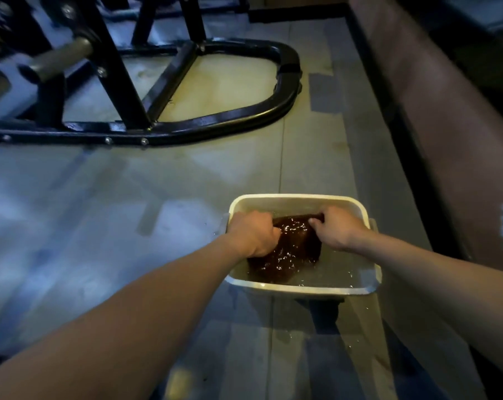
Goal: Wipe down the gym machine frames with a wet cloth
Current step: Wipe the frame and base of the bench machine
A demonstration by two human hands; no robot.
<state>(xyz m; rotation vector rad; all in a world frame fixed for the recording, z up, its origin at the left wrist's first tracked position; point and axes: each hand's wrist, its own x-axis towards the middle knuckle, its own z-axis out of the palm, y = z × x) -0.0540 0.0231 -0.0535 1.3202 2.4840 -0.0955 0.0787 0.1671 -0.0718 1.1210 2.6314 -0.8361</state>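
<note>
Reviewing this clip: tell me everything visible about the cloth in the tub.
The cloth is dark reddish-brown, soaked and glistening with small highlights. It lies spread and crumpled in the water inside the pale rectangular tub, toward the tub's left and middle. The left hand grips its left side, fingers curled into the fabric; the right hand grips its upper right edge, pulling that edge fairly straight. Its lower part sinks below the water.

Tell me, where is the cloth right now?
The dark brown cloth sits in the water of the white tub on the floor, low and right of centre, gripped by the left hand and right hand.
</note>
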